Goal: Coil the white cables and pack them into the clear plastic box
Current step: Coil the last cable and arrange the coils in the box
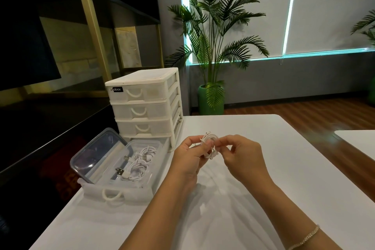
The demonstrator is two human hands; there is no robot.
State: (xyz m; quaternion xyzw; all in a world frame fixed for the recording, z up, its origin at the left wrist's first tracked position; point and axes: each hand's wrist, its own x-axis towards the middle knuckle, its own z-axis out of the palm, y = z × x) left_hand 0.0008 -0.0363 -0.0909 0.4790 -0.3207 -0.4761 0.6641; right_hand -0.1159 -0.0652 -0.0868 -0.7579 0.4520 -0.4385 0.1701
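Observation:
A small coil of white cable [210, 141] is held above the white table [284, 168] between both hands. My left hand [187, 157] grips the coil from the left, thumb across it. My right hand [240, 155] pinches the cable at the coil's right side. At the left, a clear plastic box [151, 168] sits inside a pulled-out drawer [121, 192]. Several coiled white USB cables [138, 163] lie in the box. Its clear lid [97, 153] leans against the box's left side.
A white drawer unit [145, 105] stands at the table's back left, its bottom drawer pulled out toward me. Beyond the table's far edge stands a palm in a green pot [211, 99]. A second white table's corner [359, 142] shows at right.

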